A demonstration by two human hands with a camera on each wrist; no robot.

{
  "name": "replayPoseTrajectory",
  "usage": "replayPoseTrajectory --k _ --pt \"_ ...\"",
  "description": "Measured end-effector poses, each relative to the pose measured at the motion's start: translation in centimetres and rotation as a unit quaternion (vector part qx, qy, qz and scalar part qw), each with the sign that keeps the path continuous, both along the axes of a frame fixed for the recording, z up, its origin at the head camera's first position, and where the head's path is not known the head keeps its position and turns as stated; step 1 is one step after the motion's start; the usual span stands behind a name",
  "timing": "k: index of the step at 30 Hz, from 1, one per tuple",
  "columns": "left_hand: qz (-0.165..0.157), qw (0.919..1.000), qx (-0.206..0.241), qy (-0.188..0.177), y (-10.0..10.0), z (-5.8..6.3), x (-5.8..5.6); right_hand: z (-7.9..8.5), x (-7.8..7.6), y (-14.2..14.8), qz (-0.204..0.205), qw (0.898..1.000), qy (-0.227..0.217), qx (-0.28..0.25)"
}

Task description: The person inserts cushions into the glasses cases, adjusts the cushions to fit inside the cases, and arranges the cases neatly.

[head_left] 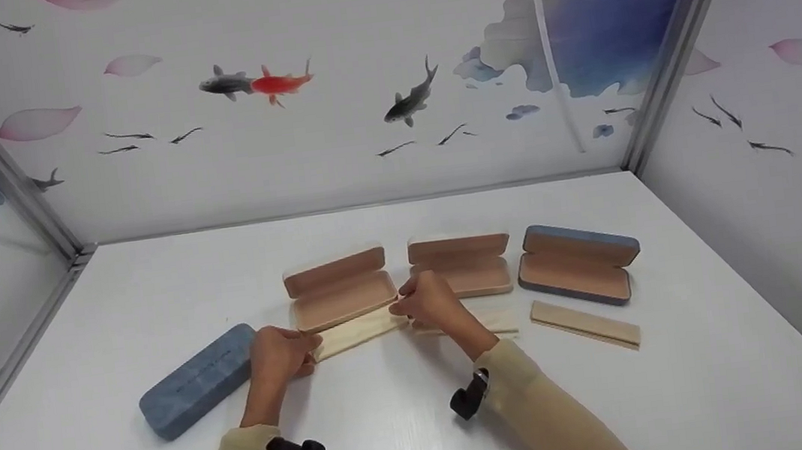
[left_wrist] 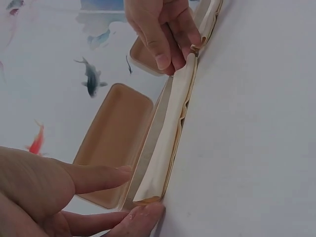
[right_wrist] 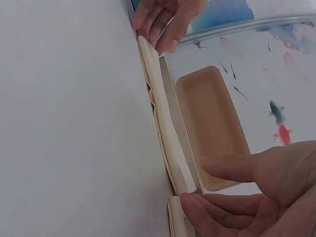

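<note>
A folded cream cloth [head_left: 360, 331] lies on the table along the front of an open glasses case [head_left: 344, 301] with a tan lining. My left hand [head_left: 279, 353] is at the cloth's left end, its fingertips [left_wrist: 143, 217] touching that end and its thumb raised apart from it. At the other end is my right hand [head_left: 431, 301]; its fingertips [right_wrist: 190, 201] touch the cloth while the thumb stays clear. Beside my left hand lies a closed blue glasses case [head_left: 196, 384]. Behind my right hand is a second open tan-lined case [head_left: 479, 276], with another folded cloth [head_left: 496, 321] in front, partly hidden.
At the right stands an open blue glasses case [head_left: 577, 277], with a third folded cloth [head_left: 586, 323] in front of it. The white table [head_left: 387, 438] is bounded by printed panels [head_left: 333, 157] at the back and sides.
</note>
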State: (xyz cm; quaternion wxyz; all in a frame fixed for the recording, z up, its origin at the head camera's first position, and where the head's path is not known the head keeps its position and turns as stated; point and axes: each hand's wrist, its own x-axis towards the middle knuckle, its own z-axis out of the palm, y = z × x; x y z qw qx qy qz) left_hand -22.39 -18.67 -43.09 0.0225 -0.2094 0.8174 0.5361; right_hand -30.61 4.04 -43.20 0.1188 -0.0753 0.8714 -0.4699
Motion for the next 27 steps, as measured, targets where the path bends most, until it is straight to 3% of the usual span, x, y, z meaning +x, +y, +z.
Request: replayPoseTrajectory --k 8,13,19,23,27 --pt "0.0 0.9995 -0.014 0.027 0.2 -0.6 0.1 -0.4 0.3 -0.2 0.006 0.999 0.038 0.026" --pt "-0.002 0.9992 -0.004 0.039 0.3 -0.6 0.0 -0.6 0.5 0.1 0.022 0.999 0.05 0.0" --pt "-0.007 1.0 0.001 0.004 0.1 0.3 -0.1 -0.3 0.5 0.2 0.025 0.999 0.048 -0.005" --pt "-0.001 0.9993 0.031 -0.019 -0.2 0.6 -0.2 0.1 0.2 0.2 0.024 0.999 0.035 -0.012" --pt "0.007 0.9977 0.066 -0.015 -0.5 0.5 -0.3 0.2 -0.1 0.2 0.018 0.999 0.024 -0.014"
